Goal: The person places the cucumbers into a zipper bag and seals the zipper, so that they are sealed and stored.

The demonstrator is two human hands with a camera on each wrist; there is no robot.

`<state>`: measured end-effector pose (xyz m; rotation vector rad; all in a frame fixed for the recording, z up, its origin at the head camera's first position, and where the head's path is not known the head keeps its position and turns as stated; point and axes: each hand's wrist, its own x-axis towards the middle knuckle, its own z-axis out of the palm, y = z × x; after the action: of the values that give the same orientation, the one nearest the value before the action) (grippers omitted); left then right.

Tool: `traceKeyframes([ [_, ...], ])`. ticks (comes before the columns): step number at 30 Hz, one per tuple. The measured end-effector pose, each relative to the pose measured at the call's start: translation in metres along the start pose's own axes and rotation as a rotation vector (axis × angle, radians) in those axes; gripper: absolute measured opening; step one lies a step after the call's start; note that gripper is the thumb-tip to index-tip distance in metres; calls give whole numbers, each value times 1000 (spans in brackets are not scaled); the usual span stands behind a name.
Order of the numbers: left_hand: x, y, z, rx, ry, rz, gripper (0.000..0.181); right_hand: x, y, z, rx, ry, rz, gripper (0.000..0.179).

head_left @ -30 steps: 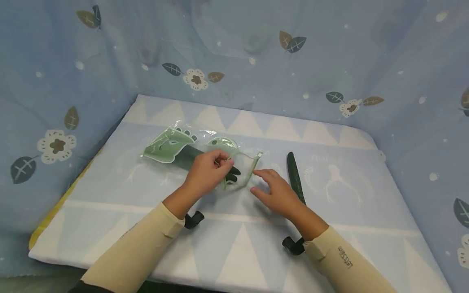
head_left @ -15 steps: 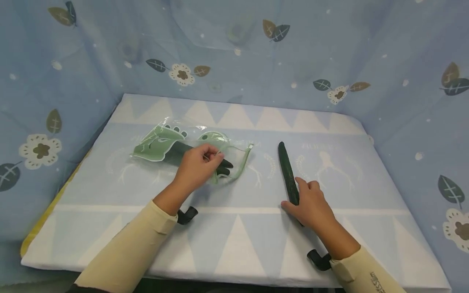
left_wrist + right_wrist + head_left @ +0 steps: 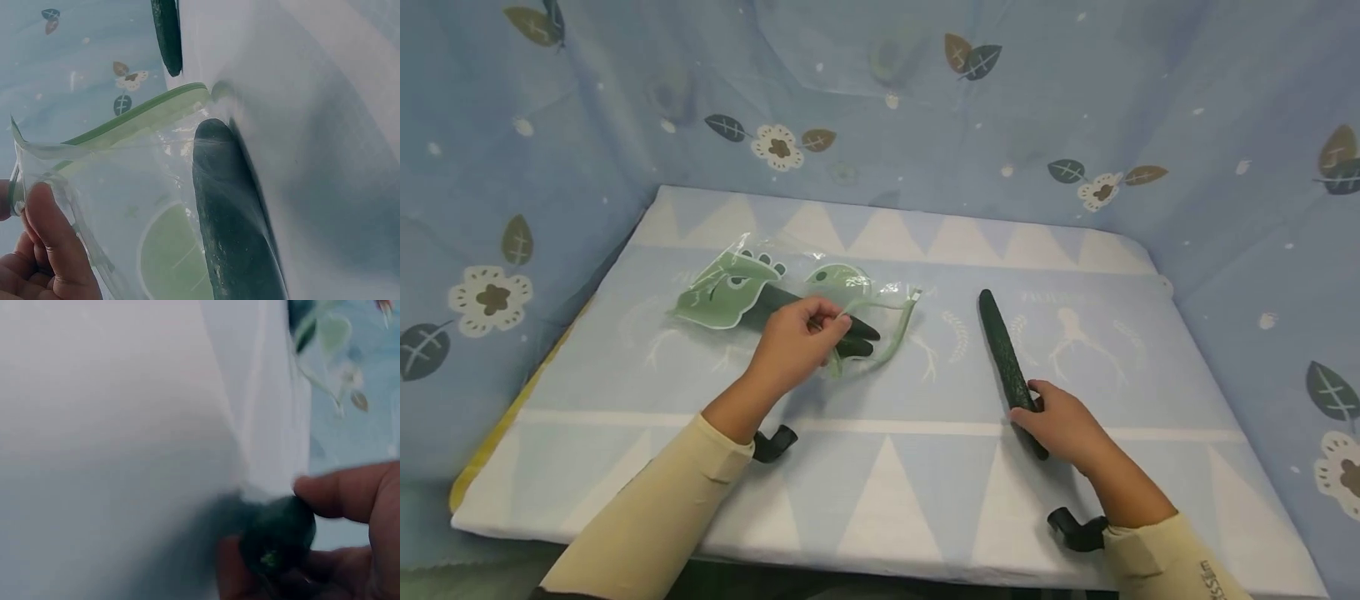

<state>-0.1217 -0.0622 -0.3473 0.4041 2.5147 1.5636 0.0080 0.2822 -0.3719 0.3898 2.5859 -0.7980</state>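
A clear zip bag [image 3: 887, 310] with green printed shapes lies on the left half of the table, its green-edged mouth spread open to the right. Cucumbers [image 3: 226, 206] are inside it, their ends close to the mouth. My left hand [image 3: 793, 337] pinches the near edge of the mouth between thumb and fingers; the left wrist view shows the thumb against the film. Right of the bag lies a loose cucumber [image 3: 1002, 346]. Its near end is in the grip of my right hand [image 3: 1063, 425], thumb on one side and fingers on the other, also visible in the right wrist view.
A patterned cloth [image 3: 895, 500] covers the table. Blue printed curtains [image 3: 865, 100] hang behind it and at both sides. A black strap piece [image 3: 775, 443] sits under the left wrist, and another black piece [image 3: 1075, 531] under the right wrist.
My right hand has gone from beside the bag's mouth to the loose cucumber on the right and taken hold of its near end. The left hand still pinches the bag.
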Motion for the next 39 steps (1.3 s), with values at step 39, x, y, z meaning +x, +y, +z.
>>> traceKeyframes([
  [39, -1, 4, -6, 78, -28, 40, 23, 55, -95, 22, -38, 144, -499, 52],
])
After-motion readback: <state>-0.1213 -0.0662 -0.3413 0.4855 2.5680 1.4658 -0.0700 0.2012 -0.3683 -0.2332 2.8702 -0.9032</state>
